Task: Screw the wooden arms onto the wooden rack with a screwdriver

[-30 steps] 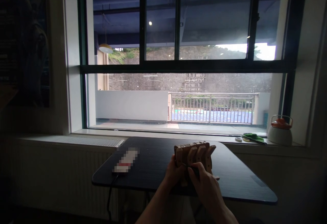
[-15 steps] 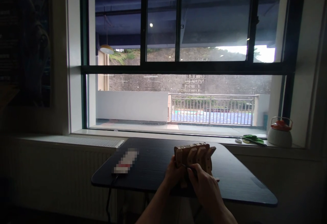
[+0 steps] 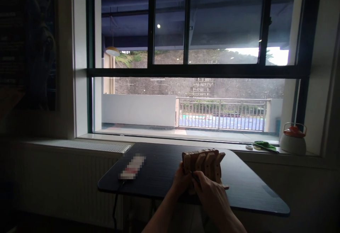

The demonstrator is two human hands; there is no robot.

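A brown wooden piece (image 3: pixel 209 165) with several angled wooden prongs stands over the near part of the dark table (image 3: pixel 159 162). My left hand (image 3: pixel 180 181) is closed around its lower left side, thumb near the leftmost prong. Against that same prong, my right hand (image 3: pixel 211 190) pinches a small, thin dark tool (image 3: pixel 195 176); its exact kind is too dim to make out. The right fingers partly cover the lower front of the wooden piece, and its far side is hidden from me.
On the table's left lies a blurred-out white and red device (image 3: pixel 132 167) with a black cable (image 3: pixel 114 204) hanging over the edge. Along the windowsill are a white kettle with a red lid (image 3: pixel 293 141), a green glove-like cloth (image 3: pixel 266 146) and small round pieces (image 3: pixel 249 147). A radiator (image 3: pixel 79 169) sits left.
The view has shifted slightly. My right fingers have moved a little left along the wooden piece, with the dark tool's angle changed. Both hands keep their hold.
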